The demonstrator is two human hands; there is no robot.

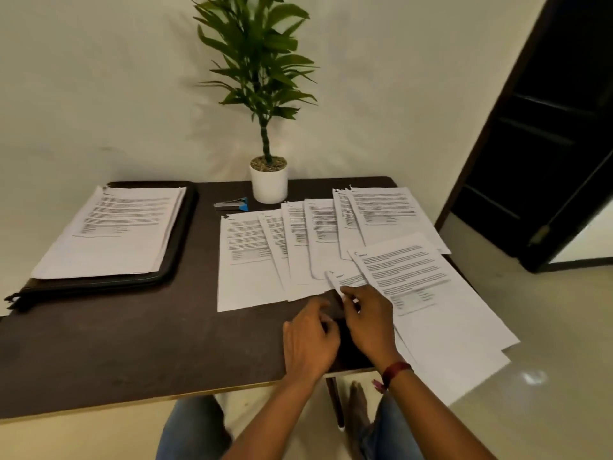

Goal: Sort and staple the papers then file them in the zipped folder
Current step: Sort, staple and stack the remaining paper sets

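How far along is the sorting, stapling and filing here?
Looks sorted: one stack on the folder. In hand: right hand pinches a sheet corner among the fanned papers. Left: stapler lies unused; those papers unfiled.

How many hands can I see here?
2. The left hand is over the dark table's near edge; the right hand beside it pinches a white printed sheet. No others show.
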